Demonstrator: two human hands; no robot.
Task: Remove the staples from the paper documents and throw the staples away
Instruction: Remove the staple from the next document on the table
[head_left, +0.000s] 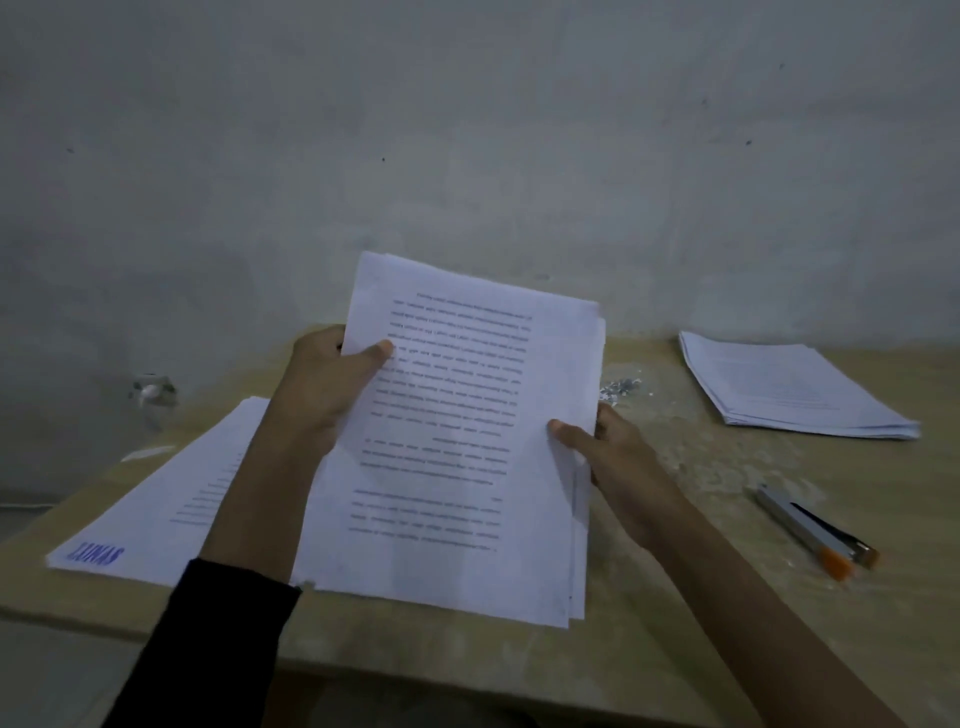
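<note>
I hold a printed paper document of several sheets, tilted up above the table with its text upside down to me. My left hand grips its left edge, thumb on the front page. My right hand grips the right edge, thumb on top and fingers behind. No staple is visible on the document. A small heap of pulled staples lies on the table just behind the paper's right edge. A metal staple remover with an orange tip lies on the table to the right of my right hand.
The wooden table stands against a grey wall. A stack of papers lies at the far right. Another paper with a blue stamp lies flat on the left, under my left forearm.
</note>
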